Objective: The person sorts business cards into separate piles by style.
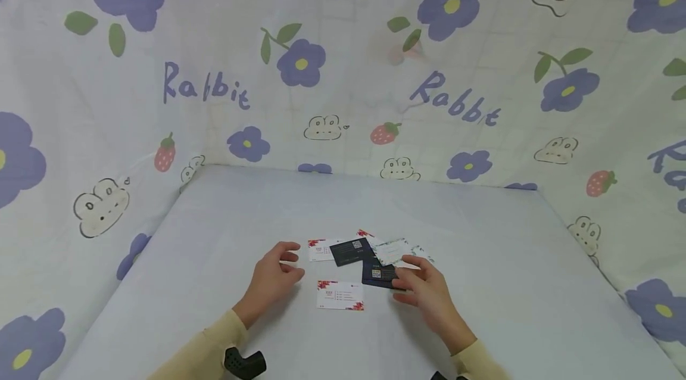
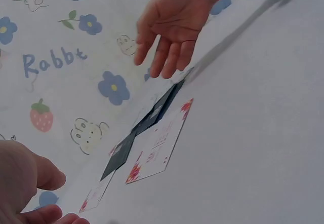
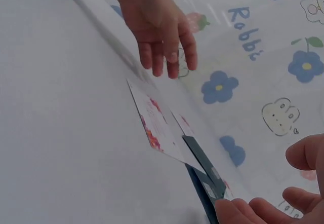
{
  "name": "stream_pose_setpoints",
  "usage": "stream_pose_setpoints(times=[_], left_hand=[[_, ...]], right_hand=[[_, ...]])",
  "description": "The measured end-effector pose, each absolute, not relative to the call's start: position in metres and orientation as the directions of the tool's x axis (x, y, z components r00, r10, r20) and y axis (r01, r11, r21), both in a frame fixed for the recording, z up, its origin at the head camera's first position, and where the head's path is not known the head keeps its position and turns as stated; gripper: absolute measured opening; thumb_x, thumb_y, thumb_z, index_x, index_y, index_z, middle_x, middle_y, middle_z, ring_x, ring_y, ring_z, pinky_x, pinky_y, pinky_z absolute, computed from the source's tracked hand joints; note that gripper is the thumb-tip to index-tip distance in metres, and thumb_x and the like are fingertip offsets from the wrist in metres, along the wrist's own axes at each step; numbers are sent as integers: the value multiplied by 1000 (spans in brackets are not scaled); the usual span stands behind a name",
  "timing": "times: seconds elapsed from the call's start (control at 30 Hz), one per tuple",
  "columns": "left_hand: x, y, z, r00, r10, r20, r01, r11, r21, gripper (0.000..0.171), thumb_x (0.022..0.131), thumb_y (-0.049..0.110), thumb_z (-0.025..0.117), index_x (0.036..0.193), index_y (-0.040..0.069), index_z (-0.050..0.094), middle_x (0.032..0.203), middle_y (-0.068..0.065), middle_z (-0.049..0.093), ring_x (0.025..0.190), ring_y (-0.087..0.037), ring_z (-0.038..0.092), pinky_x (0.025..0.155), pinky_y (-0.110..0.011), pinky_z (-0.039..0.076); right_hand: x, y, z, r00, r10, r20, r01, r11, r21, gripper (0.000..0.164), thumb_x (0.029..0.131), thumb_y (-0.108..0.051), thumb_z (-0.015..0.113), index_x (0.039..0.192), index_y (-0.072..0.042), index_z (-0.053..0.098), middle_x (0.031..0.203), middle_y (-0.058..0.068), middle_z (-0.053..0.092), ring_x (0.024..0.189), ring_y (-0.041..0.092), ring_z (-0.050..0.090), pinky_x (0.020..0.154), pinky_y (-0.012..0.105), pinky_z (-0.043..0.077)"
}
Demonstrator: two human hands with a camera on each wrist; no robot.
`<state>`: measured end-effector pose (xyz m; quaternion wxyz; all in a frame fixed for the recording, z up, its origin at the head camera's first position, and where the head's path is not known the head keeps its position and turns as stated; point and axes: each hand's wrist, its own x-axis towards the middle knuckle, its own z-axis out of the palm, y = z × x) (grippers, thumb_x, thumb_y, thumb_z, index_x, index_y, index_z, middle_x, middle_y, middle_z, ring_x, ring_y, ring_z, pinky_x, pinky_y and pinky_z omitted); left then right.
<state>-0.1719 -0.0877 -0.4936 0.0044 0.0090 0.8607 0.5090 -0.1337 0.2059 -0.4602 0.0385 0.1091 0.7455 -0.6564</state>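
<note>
Several business cards lie in a loose overlapping group on the table. A white card with red corners [image 1: 340, 296] lies apart at the front. Behind it are a dark card [image 1: 349, 252], another dark card [image 1: 379, 274], a white card with a green leafy border [image 1: 391, 251] and a partly covered white-and-red card [image 1: 320, 251]. My left hand [image 1: 276, 273] hovers left of the group, fingers relaxed, holding nothing. At the group's right edge, my right hand [image 1: 423, 290] has loosely bent fingers and hides part of the cards; whether its fingertips touch them I cannot tell.
The cards lie on a pale table [image 1: 225, 219]. A white curtain [image 1: 354, 82] printed with flowers and rabbits encloses the back and both sides. A black device [image 1: 245, 363] sits at the left wrist.
</note>
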Motion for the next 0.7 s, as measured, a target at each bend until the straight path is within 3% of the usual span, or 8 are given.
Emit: stream_pose_setpoints(times=[0.5,0.7], left_hand=[[-182,-126,-483,-995,-63,-79,-97,356,929,48,88,15,66,133,7,52,124,-20,60,87,-24,68,71,-29,57],[-181,-125,-484,-994,-55,-90,-104,344,933,46,89,16,65,132,7,53,124,-20,60,87,-20,67,72,-29,57]], right_hand=[[-131,248,-456,-961,167,-219,227,33,-973,48,97,-15,56,139,-1,38,106,5,63,85,12,69,73,31,59],[-130,251,-456,-958,165,-236,243,23,-970,48,97,-15,56,139,-3,38,111,7,60,85,12,69,73,29,58]])
